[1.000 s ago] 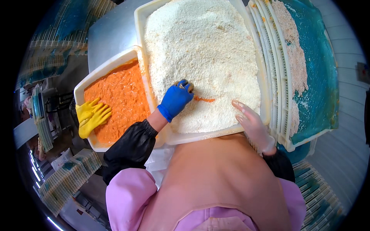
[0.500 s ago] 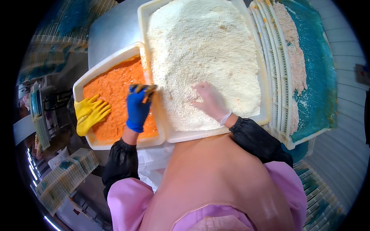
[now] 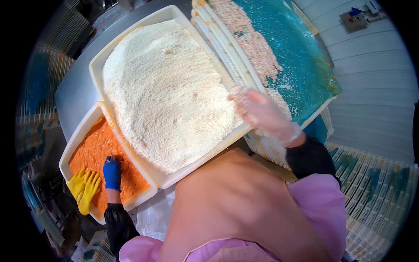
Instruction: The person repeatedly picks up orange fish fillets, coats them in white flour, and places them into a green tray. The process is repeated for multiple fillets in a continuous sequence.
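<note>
My left hand [image 3: 112, 172], in a blue glove, is closed with its fingers in the orange wet mixture [image 3: 93, 148]; what it holds is hidden. Yellow gloves [image 3: 85, 187] lie over that tray's left edge beside it. My right hand [image 3: 264, 114], in a thin clear glove, is over the right edge of the white crumb tray [image 3: 107, 48], near stacked white racks [image 3: 209, 24]. Its crumb-dusted fingers are blurred. The tray holds a broad bed of pale crumbs [image 3: 161, 87].
At the right, a teal-covered rack [image 3: 310, 65] bears pale pinkish coated pieces [image 3: 257, 52]. The metal table [image 3: 76, 91] shows behind the trays. More stacked racks [image 3: 375, 196] stand at the lower right, before a white panelled surface [image 3: 366, 109].
My left hand has gone from the crumbs into the orange mixture. My right hand has swung right to the tray's edge. The view has turned, shifting the trays down and left.
</note>
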The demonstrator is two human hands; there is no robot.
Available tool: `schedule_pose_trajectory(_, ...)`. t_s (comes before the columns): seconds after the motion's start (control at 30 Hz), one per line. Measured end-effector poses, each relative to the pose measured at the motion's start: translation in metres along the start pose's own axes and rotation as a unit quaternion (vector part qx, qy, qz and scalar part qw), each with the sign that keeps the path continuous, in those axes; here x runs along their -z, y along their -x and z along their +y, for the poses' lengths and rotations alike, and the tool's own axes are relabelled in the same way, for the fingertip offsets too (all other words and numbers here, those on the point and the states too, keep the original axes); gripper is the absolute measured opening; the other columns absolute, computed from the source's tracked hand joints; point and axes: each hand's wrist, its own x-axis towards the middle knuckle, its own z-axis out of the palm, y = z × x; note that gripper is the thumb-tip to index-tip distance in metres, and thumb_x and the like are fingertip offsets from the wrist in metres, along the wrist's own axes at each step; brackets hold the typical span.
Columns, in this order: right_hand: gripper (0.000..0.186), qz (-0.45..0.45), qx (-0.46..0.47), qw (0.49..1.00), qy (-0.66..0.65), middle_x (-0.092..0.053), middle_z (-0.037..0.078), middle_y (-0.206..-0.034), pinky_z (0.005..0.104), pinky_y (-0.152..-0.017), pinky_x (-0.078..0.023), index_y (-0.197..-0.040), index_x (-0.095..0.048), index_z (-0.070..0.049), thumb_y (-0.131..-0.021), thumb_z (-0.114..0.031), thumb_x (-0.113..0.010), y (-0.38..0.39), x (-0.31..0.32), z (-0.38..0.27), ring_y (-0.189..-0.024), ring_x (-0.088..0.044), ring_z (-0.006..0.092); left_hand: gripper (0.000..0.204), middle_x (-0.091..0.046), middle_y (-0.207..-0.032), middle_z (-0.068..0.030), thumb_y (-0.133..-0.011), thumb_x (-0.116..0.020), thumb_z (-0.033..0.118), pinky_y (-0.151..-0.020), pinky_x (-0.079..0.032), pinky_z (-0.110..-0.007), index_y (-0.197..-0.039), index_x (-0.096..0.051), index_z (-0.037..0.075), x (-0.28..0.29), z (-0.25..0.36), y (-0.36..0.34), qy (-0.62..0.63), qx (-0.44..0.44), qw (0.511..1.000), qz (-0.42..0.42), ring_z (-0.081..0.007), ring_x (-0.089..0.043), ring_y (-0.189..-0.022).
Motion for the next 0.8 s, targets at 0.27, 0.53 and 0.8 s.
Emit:
schedule_pose_trajectory(0.27, 0.034, 0.284, 0.200, 0.705, 0.619, -0.057, 0.019, -0.094, 0.0407, -0.079, -0.045, -0.121, -0.047, 0.002, -0.090, -0.011, -0.048, 0.029, 0.151, 0.051, -0.089, -0.055, 0.0353, 0.029, -0.064, -0.098, -0.0152, -0.064, -0.065, -0.005, -0.077, -0.049, -0.034, -0.093, -0.066, 0.001, 0.015, -0.010, -0.011, 0.299, 0.072, 0.950, 0.052, -0.0339, -0.059, -0.091)
schedule_pose_trajectory(0.53, 0.046, 0.226, 0.135, 0.798, 0.543, -0.042, 0.022, -0.131, 0.0358, -0.099, -0.036, -0.130, -0.039, 0.003, -0.085, 0.000, -0.045, 0.049, 0.152, 0.049, -0.119, -0.044, 0.0342, 0.019, -0.062, -0.079, 0.0002, -0.087, -0.058, 0.009, -0.058, -0.043, -0.021, -0.102, -0.062, -0.002, -0.016, -0.026, 0.011, 0.547, 0.346, 0.761, 0.055, -0.0070, -0.054, -0.066)
schedule_pose_trajectory(0.8, 0.042, 0.258, 0.231, 0.871, 0.347, -0.045, 0.013, -0.135, 0.0271, -0.105, -0.026, -0.131, -0.044, -0.001, -0.089, -0.002, -0.045, 0.003, 0.144, 0.056, -0.127, -0.039, 0.0200, 0.023, -0.060, -0.077, 0.0022, -0.089, -0.054, 0.009, -0.049, -0.039, -0.019, -0.109, -0.060, 0.000, -0.022, -0.021, 0.009, 0.562, 0.364, 0.741, 0.046, -0.0047, -0.051, -0.057)
